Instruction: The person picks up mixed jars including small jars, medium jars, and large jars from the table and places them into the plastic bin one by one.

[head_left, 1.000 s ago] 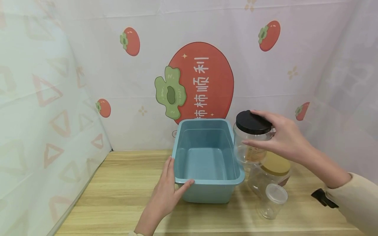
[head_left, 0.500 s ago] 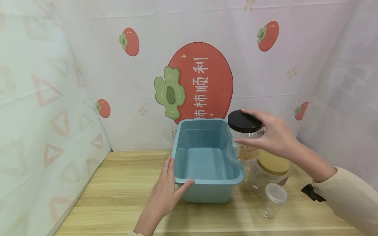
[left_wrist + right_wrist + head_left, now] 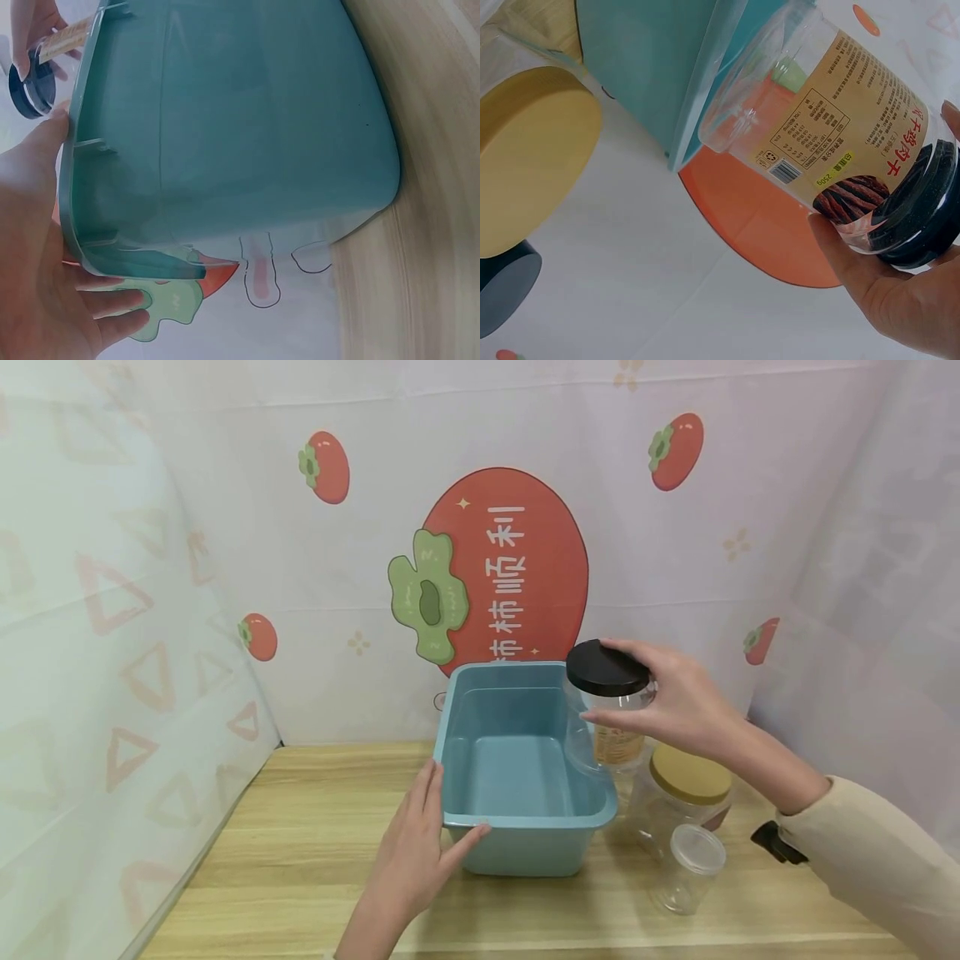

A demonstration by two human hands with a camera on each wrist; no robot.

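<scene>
My right hand [image 3: 671, 702] grips a clear plastic jar [image 3: 618, 747] near its black lid [image 3: 607, 668], thumb in front and fingers behind. The jar hangs tilted over the right rim of a blue plastic basin [image 3: 525, 846]; its tan printed label [image 3: 840, 120] shows in the right wrist view. My left hand [image 3: 408, 843] rests at the basin's near left corner, fingers straight along the left side and thumb on the front rim. From the left wrist, the basin's outer wall [image 3: 247, 120] fills the view, with the thumb [image 3: 52, 131] against its rim.
To the basin's right stand a clear jar with a yellow lid [image 3: 690, 774] and a small clear jar with a translucent lid [image 3: 697, 850]. A dark round lid or container [image 3: 506, 289] shows beside the yellow lid. A printed curtain [image 3: 360, 568] backs the wooden table [image 3: 300, 827].
My right hand has carried the black-lidded jar leftward, from beside the basin's right edge to over its rim. The left hand has stayed at the near left corner.
</scene>
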